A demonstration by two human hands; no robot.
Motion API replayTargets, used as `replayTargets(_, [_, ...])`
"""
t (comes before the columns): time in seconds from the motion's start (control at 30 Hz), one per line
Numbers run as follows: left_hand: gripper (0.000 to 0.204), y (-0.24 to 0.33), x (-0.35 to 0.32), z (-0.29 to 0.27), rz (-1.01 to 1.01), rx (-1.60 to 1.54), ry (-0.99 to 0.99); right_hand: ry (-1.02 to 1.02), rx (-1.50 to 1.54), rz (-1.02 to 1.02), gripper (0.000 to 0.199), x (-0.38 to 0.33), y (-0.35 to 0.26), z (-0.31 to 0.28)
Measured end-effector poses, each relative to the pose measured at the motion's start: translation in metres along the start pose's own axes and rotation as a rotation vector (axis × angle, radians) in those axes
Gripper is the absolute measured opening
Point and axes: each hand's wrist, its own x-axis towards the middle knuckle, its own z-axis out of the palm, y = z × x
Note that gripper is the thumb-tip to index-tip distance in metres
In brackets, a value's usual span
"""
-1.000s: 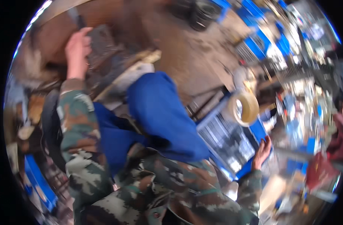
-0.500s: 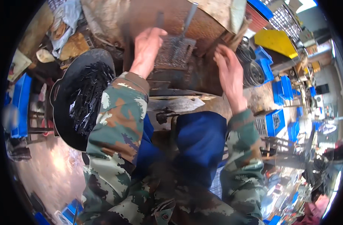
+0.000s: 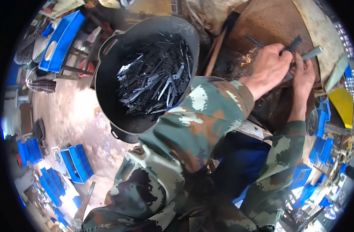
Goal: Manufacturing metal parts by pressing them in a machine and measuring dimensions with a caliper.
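Observation:
My left hand point(image 3: 270, 65) is closed over the rust-brown work surface at the upper right, fingers pinched. A thin dark strip point(image 3: 255, 41) sticks out on its left side, and a dark rough piece point(image 3: 296, 43) shows just beyond its fingertips. Close against it, my right hand point(image 3: 303, 76) is also closed, with its fingertips at the near end of a grey metal bar point(image 3: 313, 53). What the right fingers hold is hidden. To the left stands a large black pan point(image 3: 107, 83) with loop handles, holding a heap of dark metal strips point(image 3: 155, 77).
Small bright flecks point(image 3: 246, 59) lie on the brown metal surface point(image 3: 266, 24) beside my left hand. Blue bins point(image 3: 75, 164) stand on the floor at lower left, and a blue tray point(image 3: 63, 42) sits on a stand at upper left. A yellow panel point(image 3: 342, 106) is at far right.
The view has swung left, bringing the pan nearer the middle. My hands, earlier apart on either side of the dark metal block, have come together by the grey bar and closed.

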Motion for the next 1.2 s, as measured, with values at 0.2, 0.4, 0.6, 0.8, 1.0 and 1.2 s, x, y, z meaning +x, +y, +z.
replayTargets(0.2, [0.027,0.001,0.002,0.002,-0.009,0.017,0.025,-0.061,-0.086,-0.002,0.032,0.006,0.007,-0.007])
replayTargets(0.4, [0.027,0.008,-0.002,-0.003,-0.064,0.133,-0.012,-0.098,-0.064,0.008,0.033,0.002,0.005,-0.01])
replayTargets(0.6, [0.025,0.0,-0.004,0.004,-0.031,0.177,0.002,-0.104,0.046,-0.032,0.032,0.0,0.004,-0.01])
replayTargets(0.8, [0.026,0.002,-0.005,0.003,-0.025,0.213,-0.06,-0.082,-0.136,-0.052,0.031,0.0,-0.004,-0.01])
replayTargets(1.0, [0.027,-0.001,-0.007,0.01,0.001,0.203,-0.053,-0.051,-0.232,-0.11,0.029,0.003,0.003,-0.012])
replayTargets(1.2, [0.027,-0.002,-0.008,0.011,0.004,0.194,-0.063,-0.059,-0.163,-0.091,0.028,0.002,0.007,-0.011])
